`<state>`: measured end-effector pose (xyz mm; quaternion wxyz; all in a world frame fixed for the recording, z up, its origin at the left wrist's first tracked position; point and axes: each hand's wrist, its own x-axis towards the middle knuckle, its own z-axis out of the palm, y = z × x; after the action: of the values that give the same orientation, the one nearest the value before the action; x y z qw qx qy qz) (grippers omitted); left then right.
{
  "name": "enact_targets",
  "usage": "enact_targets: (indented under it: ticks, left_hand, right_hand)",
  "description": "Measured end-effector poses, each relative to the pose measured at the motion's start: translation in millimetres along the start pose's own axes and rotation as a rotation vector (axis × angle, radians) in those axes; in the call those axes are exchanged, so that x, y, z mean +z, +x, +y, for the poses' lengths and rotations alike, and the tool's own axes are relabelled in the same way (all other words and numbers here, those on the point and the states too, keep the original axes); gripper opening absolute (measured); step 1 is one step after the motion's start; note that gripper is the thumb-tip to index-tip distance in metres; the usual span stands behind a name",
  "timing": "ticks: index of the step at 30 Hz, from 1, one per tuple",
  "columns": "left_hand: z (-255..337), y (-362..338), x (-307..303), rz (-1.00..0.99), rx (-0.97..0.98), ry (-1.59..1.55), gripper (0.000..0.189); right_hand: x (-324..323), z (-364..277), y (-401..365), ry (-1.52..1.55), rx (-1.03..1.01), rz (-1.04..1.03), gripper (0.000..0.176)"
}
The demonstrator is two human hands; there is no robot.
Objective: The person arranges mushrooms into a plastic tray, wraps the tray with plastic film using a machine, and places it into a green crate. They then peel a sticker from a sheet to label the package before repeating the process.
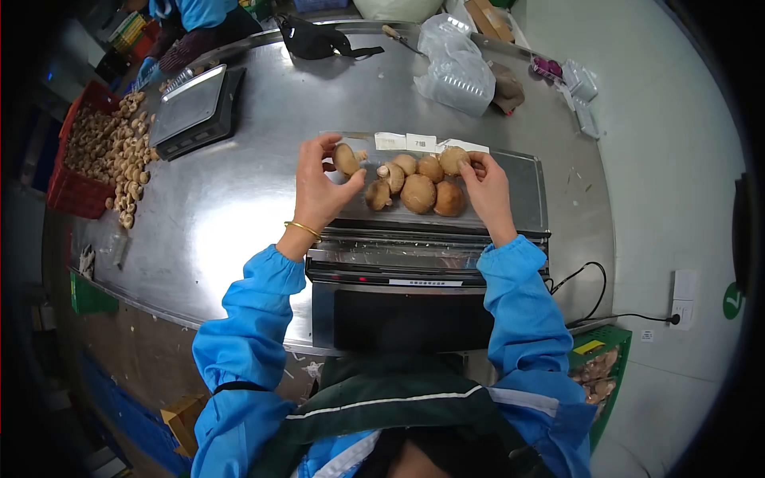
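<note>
My left hand (317, 185), a gold bangle at its wrist, pinches a brown mushroom (346, 160) between thumb and fingers. At the right end of a cluster of mushrooms (417, 193), my right hand (488, 191) has its thumb and fingers closed on a light brown mushroom (454, 161). Several brown caps lie close together between the hands, one showing its pale stem. They rest on the flat metal top of a low machine (522, 195) with a black front and a small red light. White printed labels (421, 143) lie just behind the mushrooms.
A grey scale (190, 111) stands at left, beside loose mushrooms spilling from a red crate (80, 191). Along the back lie a black bag (311, 38) and clear plastic trays in a bag (456, 68). A cable (637, 315) runs right to the wall. Another person (199, 24) works at upper left.
</note>
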<state>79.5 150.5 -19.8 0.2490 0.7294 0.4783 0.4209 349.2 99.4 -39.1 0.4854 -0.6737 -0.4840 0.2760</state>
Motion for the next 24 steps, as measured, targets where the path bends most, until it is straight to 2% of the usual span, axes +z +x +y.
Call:
enact_targets:
  ticks: [1, 3, 4, 6, 7, 9, 10, 11, 14, 16, 18, 19, 21, 22, 24]
  left_hand:
    - [1.8, 0.3, 1.5, -0.002, -0.001, -0.001, 0.054]
    - [4.2, 1.5, 4.7, -0.157, -0.021, -0.039, 0.055]
    - [-0.6, 1.7, 7.2, -0.162, -0.022, -0.041, 0.055]
    - [-11.2, 3.0, 10.7, -0.342, -0.129, -0.202, 0.056]
    - [-13.6, 3.8, 8.4, -0.346, -0.129, -0.203, 0.056]
    - [-16.4, 6.0, 1.9, -0.493, -0.273, -0.283, 0.059]
    - [-19.8, 4.6, 2.6, -0.496, -0.274, -0.283, 0.059]
    - [-24.8, 2.2, 4.4, -0.509, -0.202, -0.291, 0.060]
    - [-30.1, 3.0, 2.9, -0.562, -0.089, -0.230, 0.061]
    - [-35.4, 3.6, 3.6, -0.601, -0.049, -0.161, 0.062]
    - [-39.9, 4.7, 6.5, -0.523, 0.262, 0.135, 0.064]
    - [-39.4, 7.6, 5.1, -0.521, 0.260, 0.136, 0.064]
    - [-36.3, 10.0, 2.3, -0.671, 0.124, -0.093, 0.065]
    - [-35.0, 6.9, 4.2, -0.671, 0.124, -0.094, 0.065]
    - [-30.9, 0.9, 8.0, -0.573, -0.068, -0.368, 0.065]
  right_hand:
    - [-0.4, 5.5, 2.1, 0.023, 0.008, 0.010, 0.026]
    - [1.1, 13.9, 5.0, 0.046, 0.019, 0.023, 0.027]
    - [2.2, 17.9, 5.7, 0.016, 0.083, 0.011, 0.028]
    - [3.7, 27.7, 6.9, -0.016, 0.151, 0.001, 0.030]
    - [4.3, 32.8, 7.7, -0.037, 0.102, -0.005, 0.031]
    - [5.1, 39.7, 9.1, -0.058, 0.056, -0.007, 0.033]
    - [5.4, 41.9, 9.4, -0.186, -0.012, 0.026, 0.033]
    - [5.8, 43.5, 9.9, -0.315, -0.081, 0.058, 0.033]
    - [5.0, 32.0, 8.5, -0.355, -0.112, 0.028, 0.033]
    - [3.6, 29.1, 7.1, -0.289, -0.047, -0.020, 0.033]
    - [0.5, 24.9, 6.2, -0.221, 0.014, -0.066, 0.033]
    - [-2.1, 22.8, 3.4, -0.260, 0.024, -0.070, 0.033]
    - [-4.4, 19.7, -4.3, -0.300, 0.038, -0.077, 0.033]
    - [-4.8, 18.3, -7.0, -0.296, 0.025, -0.061, 0.033]
    - [-5.8, 13.7, -8.4, -0.295, 0.010, -0.043, 0.032]
